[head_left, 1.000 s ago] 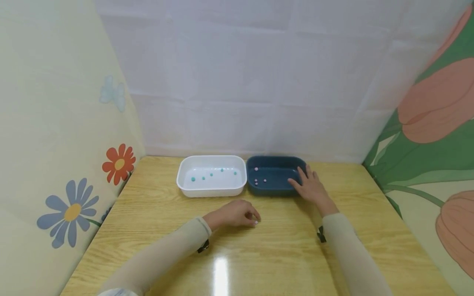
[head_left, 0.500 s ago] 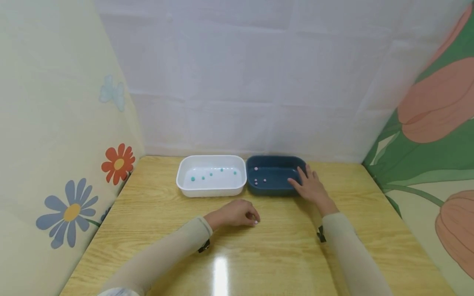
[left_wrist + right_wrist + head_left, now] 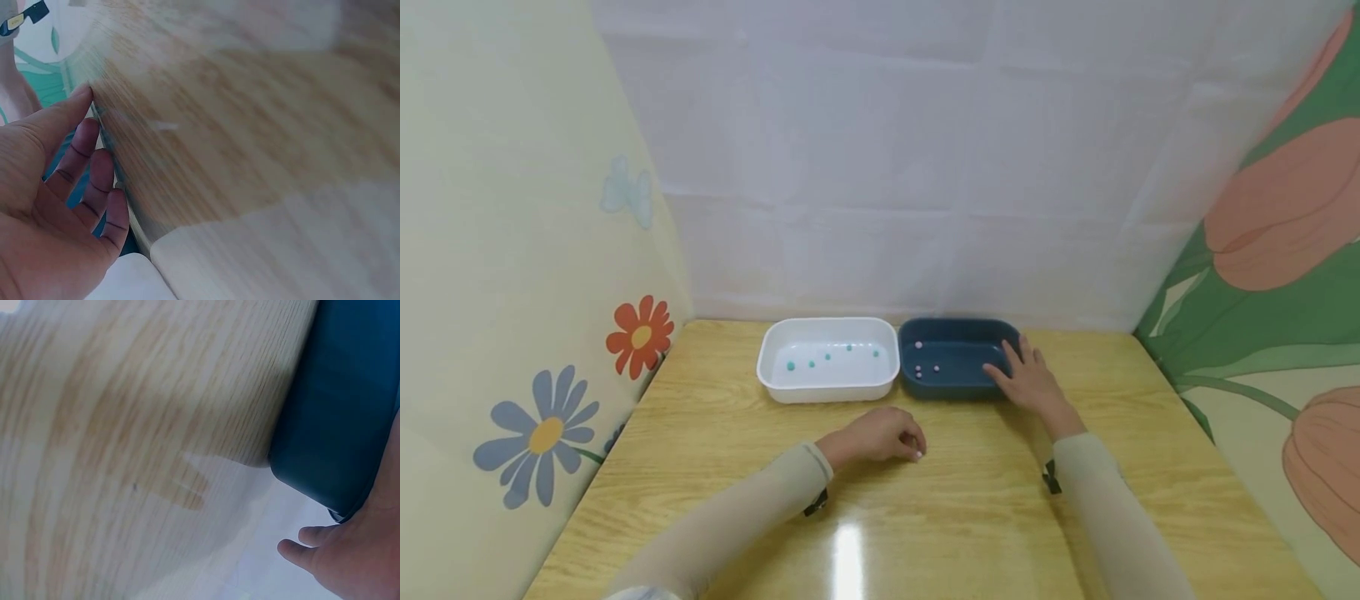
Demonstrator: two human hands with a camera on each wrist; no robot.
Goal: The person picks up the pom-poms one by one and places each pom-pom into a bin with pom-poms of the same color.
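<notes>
On the table my left hand (image 3: 880, 433) rests near the white tray, with its fingers loosely curled. The left wrist view shows the same hand (image 3: 62, 187), nothing visible between its fingers. A pale spot at its fingertips may be a nail. My right hand (image 3: 1033, 383) lies with spread fingers over the right end of the dark blue tray (image 3: 955, 390), its thumb reaching inside. From the right wrist, that hand (image 3: 362, 550) touches the tray's edge. Several small pink beads (image 3: 936, 368) lie in the blue tray's left part. The white tray (image 3: 827, 393) holds several green beads (image 3: 791, 366).
Both trays stand side by side at the back of the wooden table (image 3: 970, 517), close to a white cloth backdrop (image 3: 880, 167). Flower-printed panels flank the table, one on the left (image 3: 512, 250) and one on the right (image 3: 1285, 317).
The head view has shifted very slightly. Neither hand has visibly moved, and the beads stay where they were.
</notes>
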